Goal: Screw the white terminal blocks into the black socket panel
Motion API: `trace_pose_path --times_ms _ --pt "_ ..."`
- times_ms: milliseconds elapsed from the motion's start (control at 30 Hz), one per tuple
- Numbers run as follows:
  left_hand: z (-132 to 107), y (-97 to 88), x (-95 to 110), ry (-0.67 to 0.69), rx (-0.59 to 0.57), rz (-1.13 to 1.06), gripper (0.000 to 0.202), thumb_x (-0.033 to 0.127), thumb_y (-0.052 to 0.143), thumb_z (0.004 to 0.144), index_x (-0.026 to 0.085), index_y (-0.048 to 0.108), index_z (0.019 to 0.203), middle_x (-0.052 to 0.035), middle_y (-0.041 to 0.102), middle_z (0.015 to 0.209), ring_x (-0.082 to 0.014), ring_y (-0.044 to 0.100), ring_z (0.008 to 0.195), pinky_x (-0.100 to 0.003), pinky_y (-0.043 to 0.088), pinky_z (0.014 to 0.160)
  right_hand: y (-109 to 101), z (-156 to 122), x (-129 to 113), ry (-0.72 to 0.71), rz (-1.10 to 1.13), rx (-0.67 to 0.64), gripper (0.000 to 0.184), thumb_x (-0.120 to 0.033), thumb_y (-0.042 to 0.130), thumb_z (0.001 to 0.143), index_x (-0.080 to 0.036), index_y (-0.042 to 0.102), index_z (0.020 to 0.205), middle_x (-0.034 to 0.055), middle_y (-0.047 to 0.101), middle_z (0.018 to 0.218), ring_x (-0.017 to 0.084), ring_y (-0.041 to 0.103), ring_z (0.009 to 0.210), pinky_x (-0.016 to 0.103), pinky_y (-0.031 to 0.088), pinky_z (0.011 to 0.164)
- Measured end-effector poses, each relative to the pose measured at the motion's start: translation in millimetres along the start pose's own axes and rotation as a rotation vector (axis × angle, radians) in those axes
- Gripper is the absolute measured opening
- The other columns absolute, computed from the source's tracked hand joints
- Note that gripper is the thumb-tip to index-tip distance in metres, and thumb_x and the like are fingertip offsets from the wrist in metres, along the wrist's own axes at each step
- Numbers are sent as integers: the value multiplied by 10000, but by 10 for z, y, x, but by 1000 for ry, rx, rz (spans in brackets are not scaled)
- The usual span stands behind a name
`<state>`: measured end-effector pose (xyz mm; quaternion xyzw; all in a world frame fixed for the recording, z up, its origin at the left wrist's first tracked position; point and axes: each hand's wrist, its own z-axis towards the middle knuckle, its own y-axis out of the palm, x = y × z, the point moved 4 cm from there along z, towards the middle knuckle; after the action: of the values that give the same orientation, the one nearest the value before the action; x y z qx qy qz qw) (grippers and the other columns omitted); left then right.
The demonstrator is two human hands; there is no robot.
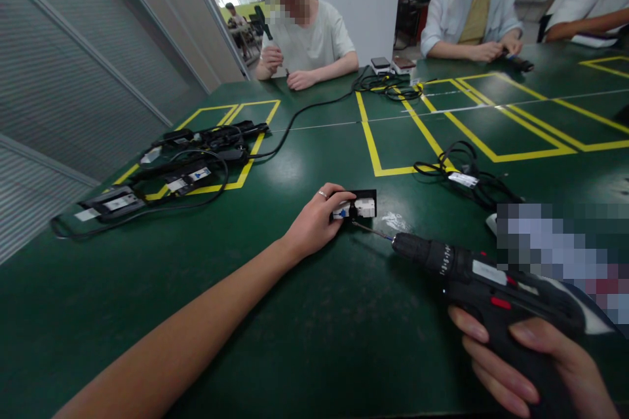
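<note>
Near the middle of the green table, my left hand (317, 219) closes around the left end of a small black casing (374, 203) with white parts inside. Its fingers cover part of that casing. My right hand (533, 357) is wrapped around the grip of a black cordless drill (466, 270) with red accents. From the chuck, a thin bit (374, 230) points left, its tip close to the casing's near edge; whether it touches, I cannot tell. Just right of the casing lies a scrap of clear plastic (394, 220).
Black devices with cables (196, 173) lie at left. A coiled cable (462, 163) rests at right, and more cables (388, 86) lie toward the back. Yellow tape (373, 150) marks the green table (314, 327). Across it, one person (314, 39) holds a dark tool; others sit farther right.
</note>
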<state>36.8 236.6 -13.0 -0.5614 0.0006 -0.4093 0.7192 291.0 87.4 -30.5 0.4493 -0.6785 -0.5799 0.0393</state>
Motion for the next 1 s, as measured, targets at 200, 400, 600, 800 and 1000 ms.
trace_pose_path --times_ms 200,400,600,800,1000 --pt "-9 7 -9 1 0 0 492 4 506 758 226 498 1197 -71 465 1192 -205 487 1107 -420 443 987 1 -6 10 1 15 -13 293 -370 521 731 -128 676 788 -34 382 459 65 233 352 222 303 373" --pt "-9 4 -6 0 -3 3 471 28 505 771 220 498 1200 -76 461 1199 -209 489 1104 -418 447 981 1 -3 8 -5 4 -8 287 -371 529 725 -130 676 778 -32 390 476 60 230 353 221 302 365" --pt "-14 -4 5 10 3 -2 462 45 507 778 227 499 1202 -78 464 1197 -216 495 1094 -434 456 966 8 -4 0 -17 -5 -5 277 -364 529 731 -136 681 773 -30 394 472 62 235 352 223 309 365" --pt "-10 5 5 12 2 14 463 42 514 773 218 495 1201 -73 468 1189 -205 490 1100 -404 450 979 -18 23 9 -11 -6 -37 298 -384 530 722 -132 672 792 -38 375 447 64 246 341 223 306 365" --pt "-6 13 -5 7 4 8 459 37 512 773 212 498 1198 -76 464 1189 -202 489 1102 -405 447 982 -13 5 -7 -27 -19 -27 296 -365 513 741 -128 676 809 -32 388 465 66 245 347 227 311 366"
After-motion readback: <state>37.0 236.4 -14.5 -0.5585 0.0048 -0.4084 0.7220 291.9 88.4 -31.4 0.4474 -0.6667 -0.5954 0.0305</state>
